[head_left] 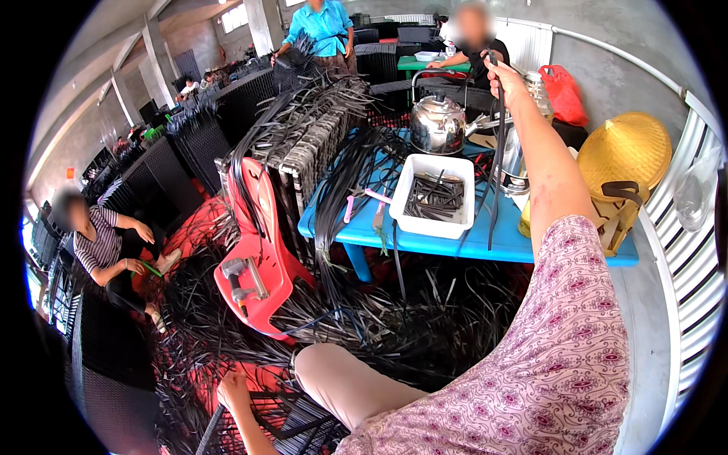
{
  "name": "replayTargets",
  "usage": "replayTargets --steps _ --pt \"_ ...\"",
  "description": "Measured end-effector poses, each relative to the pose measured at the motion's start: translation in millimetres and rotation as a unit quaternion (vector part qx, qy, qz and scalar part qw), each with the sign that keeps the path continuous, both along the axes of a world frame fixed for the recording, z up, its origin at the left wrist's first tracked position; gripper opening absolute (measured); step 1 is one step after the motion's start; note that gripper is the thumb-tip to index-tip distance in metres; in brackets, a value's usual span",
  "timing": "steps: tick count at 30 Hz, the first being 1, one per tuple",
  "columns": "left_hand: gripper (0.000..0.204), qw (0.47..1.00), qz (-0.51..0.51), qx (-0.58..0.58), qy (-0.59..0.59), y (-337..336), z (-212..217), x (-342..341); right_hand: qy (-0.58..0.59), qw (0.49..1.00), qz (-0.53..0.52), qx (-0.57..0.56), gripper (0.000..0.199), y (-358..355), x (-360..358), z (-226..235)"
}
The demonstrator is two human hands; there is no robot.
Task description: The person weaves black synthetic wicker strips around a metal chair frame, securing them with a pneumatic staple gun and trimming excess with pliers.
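My right hand point(506, 80) is raised at the end of an outstretched arm, its fingers closed on a long black plastic strip point(497, 174) that hangs down past the table edge. Low at the left, my left hand point(233, 391) is closed beside a dark, partly woven frame point(292, 425) near my knee; what its fingers grip is hidden. A blue table point(470, 244) stands below the raised arm. On it sit a white tub point(432, 226) with short dark pieces inside, a metal kettle point(437, 125), pink-handled scissors point(377, 197) and a bundle of black strips point(341, 205).
A red plastic chair point(265, 292) bears a nail gun point(246, 284). Loose black strips point(409, 311) cover much of the floor. A straw hat point(626, 155) and a red bag point(563, 95) are at the right. One person sits at the left; two are behind the table.
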State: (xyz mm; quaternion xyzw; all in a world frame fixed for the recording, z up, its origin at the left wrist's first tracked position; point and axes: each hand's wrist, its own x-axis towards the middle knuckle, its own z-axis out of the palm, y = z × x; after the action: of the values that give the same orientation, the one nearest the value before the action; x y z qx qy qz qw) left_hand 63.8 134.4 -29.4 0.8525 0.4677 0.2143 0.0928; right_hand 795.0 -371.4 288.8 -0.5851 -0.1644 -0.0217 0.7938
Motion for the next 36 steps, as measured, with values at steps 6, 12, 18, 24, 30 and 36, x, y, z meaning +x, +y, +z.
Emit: replayTargets --steps 6,12,18,24,30,36 --pt "0.025 1.0 0.01 0.0 0.028 -3.7 3.5 4.2 -0.019 1.0 -0.014 0.017 0.01 -10.6 35.0 -11.8" --pt "0.025 0.999 0.019 -0.01 0.032 -4.4 1.6 -0.9 0.013 0.997 -0.078 0.001 0.007 -3.2 58.2 -27.2" --pt "0.021 0.999 0.022 -0.015 0.021 -4.8 0.0 3.0 0.059 0.992 -0.093 0.061 0.012 -4.7 90.1 -34.5" --pt "0.022 1.0 0.004 -0.014 0.01 0.1 -6.6 10.2 0.089 0.994 0.052 -0.023 0.011 -11.2 87.9 -43.0" --pt "0.026 0.999 -0.003 -0.005 0.037 5.4 -4.6 6.8 0.081 0.977 0.077 -0.181 0.035 34.7 5.3 -41.4" --pt "0.029 0.999 0.02 -0.023 0.042 -4.5 5.9 -2.6 -0.069 0.916 0.296 -0.262 0.048 89.9 -186.0 -49.5"
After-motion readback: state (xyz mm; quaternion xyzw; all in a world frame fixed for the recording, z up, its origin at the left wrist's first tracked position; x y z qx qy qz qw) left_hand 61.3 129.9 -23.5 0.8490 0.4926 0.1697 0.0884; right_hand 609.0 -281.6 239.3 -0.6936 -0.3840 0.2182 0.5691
